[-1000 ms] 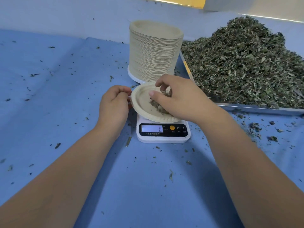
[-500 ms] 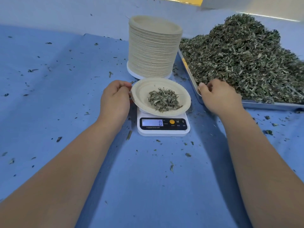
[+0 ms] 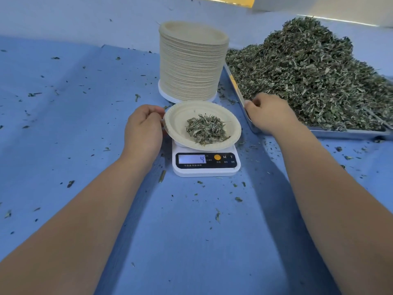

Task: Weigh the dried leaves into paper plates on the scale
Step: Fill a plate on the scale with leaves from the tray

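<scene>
Two grips: left grip pinches the left rim of the paper plate. The right grip is curled at the tray's near corner, can't tell if it's got anything in it.
Plate: on the scale, small heap of dried leaves in the middle.
Readout: shows 4, so I'd guess it wants topping up.
Tray: huge leaf pile, loads left.
Plate stack: tall, right behind the scale, so early days imo.
Counter: blue, crumbs everywhere.
</scene>
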Tool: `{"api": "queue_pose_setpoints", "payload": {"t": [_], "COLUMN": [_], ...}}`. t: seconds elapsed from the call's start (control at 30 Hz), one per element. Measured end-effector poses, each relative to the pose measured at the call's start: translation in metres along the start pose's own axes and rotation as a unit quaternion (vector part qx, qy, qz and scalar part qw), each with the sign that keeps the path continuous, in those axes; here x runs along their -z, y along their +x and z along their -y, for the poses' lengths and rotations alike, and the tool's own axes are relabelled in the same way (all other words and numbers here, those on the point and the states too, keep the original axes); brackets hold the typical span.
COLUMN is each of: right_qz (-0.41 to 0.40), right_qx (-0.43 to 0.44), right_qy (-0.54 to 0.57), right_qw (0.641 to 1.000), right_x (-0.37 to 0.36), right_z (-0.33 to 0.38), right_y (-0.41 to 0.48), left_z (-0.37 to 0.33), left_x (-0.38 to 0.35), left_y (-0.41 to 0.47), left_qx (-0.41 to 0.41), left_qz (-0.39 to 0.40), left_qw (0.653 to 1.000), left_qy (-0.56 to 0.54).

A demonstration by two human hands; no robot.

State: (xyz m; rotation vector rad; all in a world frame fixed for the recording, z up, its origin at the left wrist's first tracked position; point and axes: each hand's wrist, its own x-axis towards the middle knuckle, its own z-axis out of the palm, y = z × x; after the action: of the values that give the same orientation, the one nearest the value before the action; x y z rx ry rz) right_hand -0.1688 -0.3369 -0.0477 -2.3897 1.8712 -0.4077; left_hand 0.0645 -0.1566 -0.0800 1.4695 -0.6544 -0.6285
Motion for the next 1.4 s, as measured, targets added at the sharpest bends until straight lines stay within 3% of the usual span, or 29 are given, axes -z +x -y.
{"api": "queue_pose_setpoints", "payload": {"t": [0.27, 0.47, 0.53, 0.67, 0.9, 1.4], "right_qz": [0.157, 0.176, 0.151, 0.007, 0.137, -0.047], "right_qx": [0.0, 0.037, 0.051, 0.046, -0.006, -0.004], "right_qy": [-0.007, -0.093, -0.119, -0.106, -0.071, 0.034], "right_qw": [0.988, 0.979, 0.98, 0.993, 0.988, 0.998], "right_x": [0.001, 0.01, 0.01, 0.012, 0.003, -0.003], "right_z": [0.018, 0.018, 0.015, 0.01, 0.011, 0.007], "right_y": [0.026, 0.016, 0.016, 0.02, 0.018, -0.007], "left_z": [0.003, 0.002, 0.002, 0.003, 0.005, 0.005], "left_x": [-0.001, -0.001, 0.0, -0.001, -0.001, -0.002], "left_y": [0.003, 0.003, 0.003, 0.004, 0.006, 0.008], "left_qx": [0.001, 0.013, 0.011, 0.009, 0.014, 0.013], "left_qz": [0.004, -0.001, 0.002, 0.005, 0.007, 0.002], "left_qw": [1.0, 1.0, 1.0, 1.0, 1.0, 1.0], "left_qy": [0.015, 0.008, 0.006, 0.005, -0.009, -0.003]}}
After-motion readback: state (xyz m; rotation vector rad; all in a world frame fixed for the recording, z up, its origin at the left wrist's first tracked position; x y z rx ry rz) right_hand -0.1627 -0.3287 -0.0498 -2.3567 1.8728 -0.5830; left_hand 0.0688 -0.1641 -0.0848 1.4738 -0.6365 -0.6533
